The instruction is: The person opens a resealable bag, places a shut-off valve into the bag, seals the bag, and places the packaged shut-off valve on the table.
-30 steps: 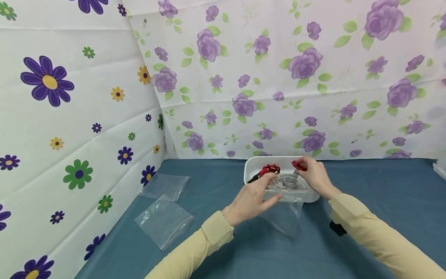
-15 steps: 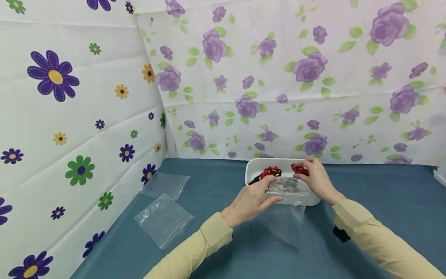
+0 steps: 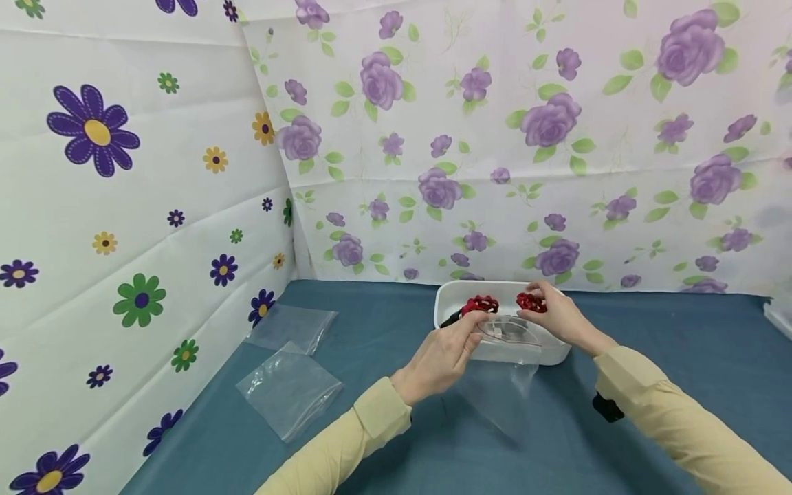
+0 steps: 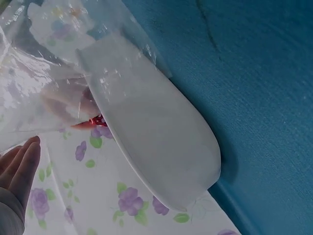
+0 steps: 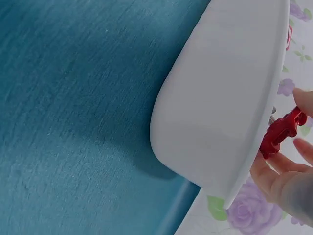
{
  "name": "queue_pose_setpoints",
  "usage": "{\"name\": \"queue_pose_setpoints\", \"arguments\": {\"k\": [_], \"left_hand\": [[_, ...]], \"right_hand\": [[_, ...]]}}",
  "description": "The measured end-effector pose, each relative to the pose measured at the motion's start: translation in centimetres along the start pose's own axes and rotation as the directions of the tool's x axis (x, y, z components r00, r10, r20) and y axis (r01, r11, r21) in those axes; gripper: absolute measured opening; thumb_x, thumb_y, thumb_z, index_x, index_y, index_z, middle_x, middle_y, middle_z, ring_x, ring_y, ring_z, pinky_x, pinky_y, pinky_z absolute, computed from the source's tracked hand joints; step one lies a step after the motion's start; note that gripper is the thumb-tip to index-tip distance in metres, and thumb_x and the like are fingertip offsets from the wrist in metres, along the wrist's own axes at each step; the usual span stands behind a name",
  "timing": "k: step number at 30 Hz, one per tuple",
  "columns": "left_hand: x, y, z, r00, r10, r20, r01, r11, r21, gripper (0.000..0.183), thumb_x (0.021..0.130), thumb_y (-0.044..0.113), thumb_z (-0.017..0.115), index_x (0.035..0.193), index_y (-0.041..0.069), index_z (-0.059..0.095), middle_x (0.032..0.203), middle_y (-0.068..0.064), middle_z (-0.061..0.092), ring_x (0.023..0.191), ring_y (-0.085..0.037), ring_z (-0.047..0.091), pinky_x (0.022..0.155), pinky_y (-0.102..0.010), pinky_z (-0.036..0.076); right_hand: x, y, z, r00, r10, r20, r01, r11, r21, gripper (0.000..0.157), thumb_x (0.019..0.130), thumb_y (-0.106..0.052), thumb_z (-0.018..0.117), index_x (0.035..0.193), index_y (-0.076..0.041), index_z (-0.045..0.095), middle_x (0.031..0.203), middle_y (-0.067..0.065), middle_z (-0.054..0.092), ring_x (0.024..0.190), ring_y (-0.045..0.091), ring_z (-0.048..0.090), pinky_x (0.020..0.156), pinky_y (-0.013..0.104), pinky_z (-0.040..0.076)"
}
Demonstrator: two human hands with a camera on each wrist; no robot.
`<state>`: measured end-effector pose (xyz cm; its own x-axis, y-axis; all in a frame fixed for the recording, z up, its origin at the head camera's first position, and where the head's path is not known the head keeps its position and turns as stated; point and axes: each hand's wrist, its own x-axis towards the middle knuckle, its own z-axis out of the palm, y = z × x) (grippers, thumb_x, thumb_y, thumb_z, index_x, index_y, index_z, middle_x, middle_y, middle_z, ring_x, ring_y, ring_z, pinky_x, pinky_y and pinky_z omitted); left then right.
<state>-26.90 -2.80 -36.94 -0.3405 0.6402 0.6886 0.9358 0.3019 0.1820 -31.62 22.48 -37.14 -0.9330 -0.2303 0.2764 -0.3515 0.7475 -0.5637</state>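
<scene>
My left hand [image 3: 441,359] pinches the upper edge of a clear plastic bag [image 3: 495,395], which hangs in front of a white tub [image 3: 441,299]. The bag's mouth gapes over the tub's near side. Over the right part of the tub, my right hand [image 3: 564,320] grips a red scalloped handwheel [image 3: 530,302] by its rim, thumb on one side and fingers on the other. A bit of metal stem [image 5: 273,115] shows beside the wheel in the right wrist view. Inside the tub at left lies another red handwheel [image 3: 479,304] with a black part [image 3: 450,320].
Two flat clear bags, a nearer one [image 3: 291,392] and a farther one [image 3: 293,326], lie overlapping on the blue cloth [image 3: 383,316] at left. Flowered sheets [image 3: 371,137] stand behind and to the left. A white object's edge [image 3: 778,316] shows at far right.
My left thumb has come in toward the fingers on the bag. The handwheel in my right hand has tilted, so more of its face shows; both hands stay over the tub.
</scene>
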Motion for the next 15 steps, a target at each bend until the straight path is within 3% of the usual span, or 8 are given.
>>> {"name": "queue_pose_setpoints", "arguments": {"k": [4, 8, 15], "left_hand": [[-0.1, 0.0, 0.0, 1.0, 0.003, -0.002, -0.003, 1.0, 0.008, 0.031, 0.1, 0.025, 0.036, 0.125, 0.006, 0.041, 0.11, -0.006, 0.055, 0.07, -0.006, 0.053, 0.059, -0.014, 0.043], [-0.2, 0.1, -0.1, 1.0, 0.004, -0.006, -0.004, 1.0, 0.016, 0.032, 0.098, 0.026, 0.043, 0.124, 0.007, 0.041, 0.109, -0.005, 0.054, 0.068, -0.005, 0.052, 0.059, -0.013, 0.042], [-0.3, 0.1, -0.1, 1.0, 0.011, -0.015, -0.011, 1.0, 0.011, 0.035, 0.096, 0.028, 0.047, 0.122, 0.006, 0.04, 0.11, -0.008, 0.051, 0.078, -0.008, 0.057, 0.068, -0.014, 0.044]], "right_hand": [[0.1, -0.1, -0.3, 0.999, -0.011, 0.047, 0.012, 1.0, -0.021, 0.063, 0.085, -0.034, 0.064, 0.128, 0.007, 0.042, 0.117, 0.027, 0.048, 0.104, 0.043, 0.047, 0.079, 0.054, 0.041], [0.5, 0.0, -0.7, 0.994, -0.053, 0.097, 0.053, 0.999, 0.003, 0.055, 0.085, -0.028, 0.065, 0.124, 0.008, 0.047, 0.114, 0.026, 0.051, 0.1, 0.04, 0.051, 0.077, 0.05, 0.043], [0.8, -0.4, -1.2, 0.989, -0.037, 0.142, 0.037, 0.999, 0.001, 0.046, 0.086, -0.021, 0.065, 0.119, 0.005, 0.047, 0.111, 0.028, 0.051, 0.089, 0.036, 0.056, 0.066, 0.043, 0.048]]}}
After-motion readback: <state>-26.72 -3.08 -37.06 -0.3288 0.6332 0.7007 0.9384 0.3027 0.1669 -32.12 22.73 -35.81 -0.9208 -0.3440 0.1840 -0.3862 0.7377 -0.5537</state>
